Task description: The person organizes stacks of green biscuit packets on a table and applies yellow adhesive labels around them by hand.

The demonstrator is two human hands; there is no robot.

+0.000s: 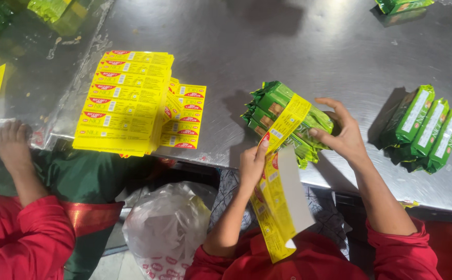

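Note:
A stacked bundle of green packets (277, 111) lies at the near edge of the steel table (298, 46). A long yellow printed strip (275, 207) runs over the bundle and hangs down towards my lap. My left hand (252, 166) pinches the strip just below the bundle. My right hand (342, 135) grips the bundle's right end, fingers across the packets and the strip.
A tall pile of yellow printed strips (125, 101) sits at the table's left. Three green packets (425, 129) lie at the right, more at the far corner (399, 5). A white plastic bag (166, 228) lies below. Another person's hand (12, 145) rests at far left.

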